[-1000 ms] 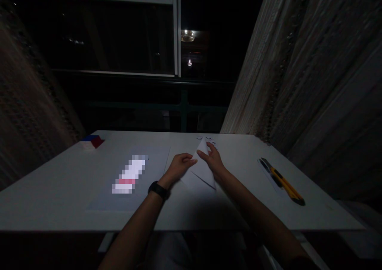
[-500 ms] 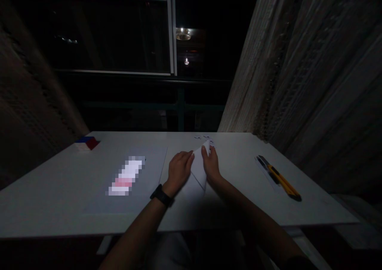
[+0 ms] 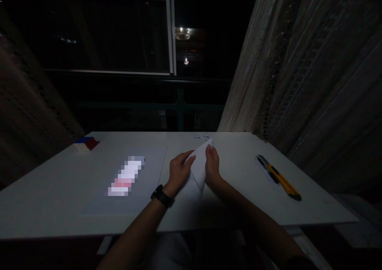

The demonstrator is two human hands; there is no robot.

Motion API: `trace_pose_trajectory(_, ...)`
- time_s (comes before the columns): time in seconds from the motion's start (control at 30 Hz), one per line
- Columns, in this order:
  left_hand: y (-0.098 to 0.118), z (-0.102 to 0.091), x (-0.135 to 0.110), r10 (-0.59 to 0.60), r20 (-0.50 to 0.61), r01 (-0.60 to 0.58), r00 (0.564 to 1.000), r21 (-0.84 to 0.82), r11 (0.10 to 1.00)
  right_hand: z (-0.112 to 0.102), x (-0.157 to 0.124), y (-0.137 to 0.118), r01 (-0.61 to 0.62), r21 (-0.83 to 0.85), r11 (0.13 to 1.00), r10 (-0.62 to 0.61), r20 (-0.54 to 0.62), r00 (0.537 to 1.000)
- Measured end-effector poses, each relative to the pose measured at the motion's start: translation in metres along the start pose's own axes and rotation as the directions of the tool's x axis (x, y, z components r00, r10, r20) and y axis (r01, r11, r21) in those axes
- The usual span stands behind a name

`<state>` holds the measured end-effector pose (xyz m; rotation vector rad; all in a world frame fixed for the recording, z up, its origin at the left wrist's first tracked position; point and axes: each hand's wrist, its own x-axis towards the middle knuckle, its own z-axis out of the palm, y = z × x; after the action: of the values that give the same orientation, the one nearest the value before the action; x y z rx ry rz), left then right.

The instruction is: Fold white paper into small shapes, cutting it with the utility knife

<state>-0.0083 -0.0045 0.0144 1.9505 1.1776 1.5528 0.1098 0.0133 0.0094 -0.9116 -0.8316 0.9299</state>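
Observation:
A folded sheet of white paper (image 3: 198, 168) is held up over the middle of the table, with a pointed top corner and a slanting fold edge. My left hand (image 3: 180, 168), below a black wristwatch, grips its left side with the thumb on the near face. On the other side my right hand (image 3: 212, 166) pinches the paper near its top corner, thumb in front and fingers behind. Both hands are closed on the paper. The fingers behind the sheet are mostly hidden.
On the white table (image 3: 53, 198), a flat paper sheet (image 3: 152, 182) lies left under a bright pixelated object (image 3: 127, 176). A red, white and blue cube (image 3: 85, 143) sits far left. A yellow utility knife (image 3: 282, 180) lies right. Small dark marks (image 3: 205, 137) show behind the paper.
The folded paper has turned slightly, and its lower fold corner has shifted a little left. My left thumb has moved onto its near face; my right hand has shifted slightly.

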Motion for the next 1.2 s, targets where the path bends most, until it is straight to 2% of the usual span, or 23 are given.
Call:
trace_pose_trajectory(0.27, -0.002, 0.001, 0.003, -0.185, -0.066, 0.168, 0.980, -0.209, 0.963, 0.004, 0.003, -0.018, -0.055, 0.142, 0.988, 0.041, 0.097, 0.994)
trace_pose_trajectory(0.53, 0.002, -0.005, 0.009, -0.283, -0.150, 0.234, 0.947, -0.283, 0.930, 0.017, 0.027, -0.048, -0.142, 0.051, 0.989, 0.120, 0.297, 0.947)
trace_pose_trajectory(0.8, 0.003, -0.013, 0.012, -0.283, -0.252, 0.207, 0.925, -0.289, 0.935, 0.038, 0.041, -0.067, -0.085, -0.110, 0.990, 0.125, 0.442, 0.888)
trace_pose_trajectory(1.0, 0.003, -0.015, 0.013, -0.228, -0.293, 0.160, 0.929, -0.238, 0.958, 0.049, 0.044, -0.065, -0.051, -0.070, 0.996, 0.078, 0.459, 0.885)
trace_pose_trajectory(1.2, -0.001, -0.016, 0.013, -0.202, -0.288, 0.145, 0.936, -0.205, 0.968, 0.049, 0.045, -0.059, -0.048, -0.054, 0.997, 0.068, 0.456, 0.887)
